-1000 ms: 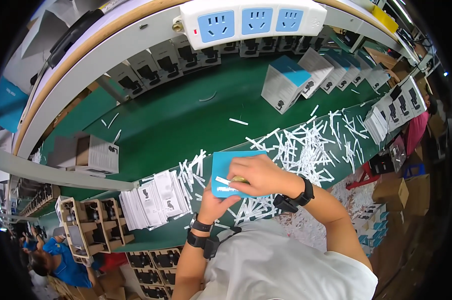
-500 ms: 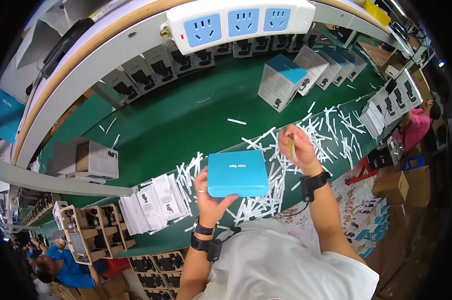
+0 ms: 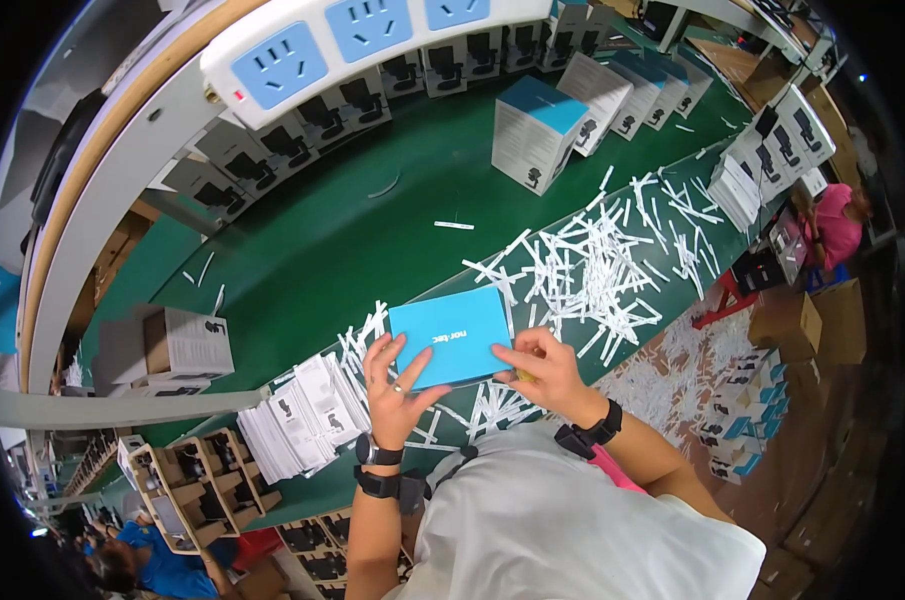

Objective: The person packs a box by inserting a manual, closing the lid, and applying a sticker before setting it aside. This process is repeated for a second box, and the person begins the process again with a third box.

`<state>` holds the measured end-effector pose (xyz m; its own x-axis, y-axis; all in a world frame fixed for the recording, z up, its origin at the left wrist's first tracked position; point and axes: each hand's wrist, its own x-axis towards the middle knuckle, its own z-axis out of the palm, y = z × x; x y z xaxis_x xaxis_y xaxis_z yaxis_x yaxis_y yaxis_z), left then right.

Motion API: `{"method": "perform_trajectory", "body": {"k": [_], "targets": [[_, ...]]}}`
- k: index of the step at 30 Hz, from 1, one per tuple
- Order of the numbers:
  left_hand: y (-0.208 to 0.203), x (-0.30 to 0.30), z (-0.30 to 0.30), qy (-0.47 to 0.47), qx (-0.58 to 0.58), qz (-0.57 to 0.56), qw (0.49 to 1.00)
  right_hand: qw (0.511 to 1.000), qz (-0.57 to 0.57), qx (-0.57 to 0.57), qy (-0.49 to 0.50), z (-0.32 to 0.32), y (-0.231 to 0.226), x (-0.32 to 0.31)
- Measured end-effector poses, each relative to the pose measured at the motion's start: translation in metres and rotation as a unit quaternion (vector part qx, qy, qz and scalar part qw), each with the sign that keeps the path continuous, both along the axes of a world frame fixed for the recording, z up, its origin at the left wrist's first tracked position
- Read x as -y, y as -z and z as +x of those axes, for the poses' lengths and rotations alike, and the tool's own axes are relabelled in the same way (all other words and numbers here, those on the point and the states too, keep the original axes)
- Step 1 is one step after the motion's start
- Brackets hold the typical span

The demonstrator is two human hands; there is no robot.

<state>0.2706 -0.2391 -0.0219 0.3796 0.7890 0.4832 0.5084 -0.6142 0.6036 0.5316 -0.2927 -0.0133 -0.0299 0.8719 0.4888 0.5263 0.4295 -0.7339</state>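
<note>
A flat turquoise box (image 3: 450, 325) with white lettering lies in front of me over the table's near edge, its top face up. My left hand (image 3: 396, 385) grips its left side, fingers spread along the edge and the thumb at the near corner. At its right near corner, my right hand (image 3: 544, 372) is closed, thumb and forefinger touching the box. A small yellow thing shows between the right fingers; most of it is hidden, and its kind cannot be made out. Loose white paper strips (image 3: 587, 270) lie around the box.
Left of me is a stack of white leaflets (image 3: 307, 415), with cardboard trays (image 3: 192, 475) beyond it. An open carton (image 3: 187, 345) stands at the left, white-and-turquoise boxes (image 3: 540, 130) at the back right. A power strip (image 3: 352, 45) hangs above. Co-workers in blue (image 3: 167, 560) and pink (image 3: 832, 225) are nearby.
My right hand has come down and left from above the paper strips to the box's right near corner. The box is turned slightly, its top now facing me more; the view has shifted.
</note>
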Motion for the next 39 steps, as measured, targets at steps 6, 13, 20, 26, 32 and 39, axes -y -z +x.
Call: {"method": "perform_trajectory", "body": {"k": [6, 13, 20, 26, 32, 39], "targets": [[-0.021, 0.007, -0.007, 0.026, -0.155, 0.041, 0.987, 0.993, 0.029, 0.114, 0.013, 0.003, 0.008, 0.011], [-0.023, 0.039, 0.026, 0.061, -0.308, 0.057, 0.948, 0.990, 0.074, 0.122, -0.013, -0.003, 0.017, 0.013], [-0.008, 0.010, 0.010, 0.112, -0.198, 0.092, 0.969, 0.993, -0.049, 0.096, -0.051, -0.001, -0.010, -0.036], [-0.040, -0.044, 0.001, 0.091, -0.230, -0.004, 0.969, 0.995, -0.080, 0.009, -0.065, -0.009, 0.012, -0.035], [-0.049, -0.028, 0.024, 0.034, -0.224, -0.016, 0.974, 0.991, -0.112, 0.051, -0.048, 0.002, -0.007, -0.035], [-0.081, -0.140, -0.097, 0.083, -0.441, -0.089, 0.889, 0.997, -0.066, -0.011, -0.044, 0.026, 0.013, -0.120]]}}
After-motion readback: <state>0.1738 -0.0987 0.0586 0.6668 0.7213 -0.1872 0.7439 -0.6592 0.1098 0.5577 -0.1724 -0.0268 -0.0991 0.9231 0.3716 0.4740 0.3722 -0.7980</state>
